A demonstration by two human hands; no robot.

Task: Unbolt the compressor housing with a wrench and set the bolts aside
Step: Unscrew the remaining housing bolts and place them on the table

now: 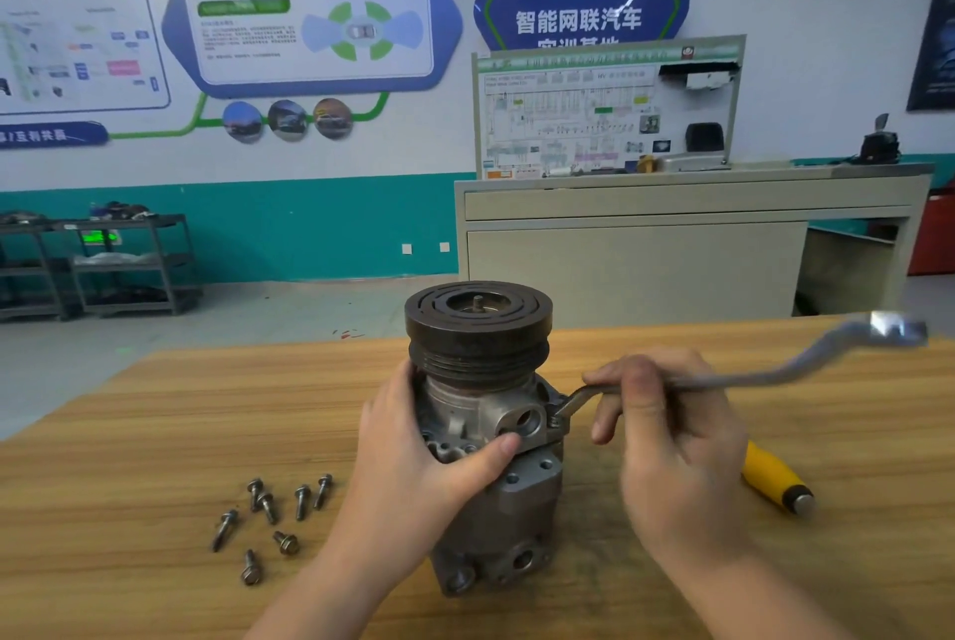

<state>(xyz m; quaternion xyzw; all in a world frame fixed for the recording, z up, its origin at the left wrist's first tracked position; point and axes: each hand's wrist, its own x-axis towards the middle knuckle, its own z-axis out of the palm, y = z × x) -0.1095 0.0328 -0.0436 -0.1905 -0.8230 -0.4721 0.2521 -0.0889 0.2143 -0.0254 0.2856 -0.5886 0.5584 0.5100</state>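
A grey metal compressor [509, 500] stands upright on the wooden table [155, 412], its dark grooved pulley [478, 329] on top. My left hand [413, 464] grips the housing from the left, thumb across its front port. My right hand [672, 438] holds a long offset ring wrench [749, 376]. The wrench's near end sits on a bolt at the housing's right side, just under the pulley, and its far end sticks up to the right. Several loose flanged bolts [271, 520] lie scattered on the table to the left of the compressor.
A yellow-handled tool [775, 479] lies on the table behind my right hand. Beyond the table's far edge stand a beige cabinet [646, 246] with a wiring display board, and dark shelving [119, 262] at the left wall.
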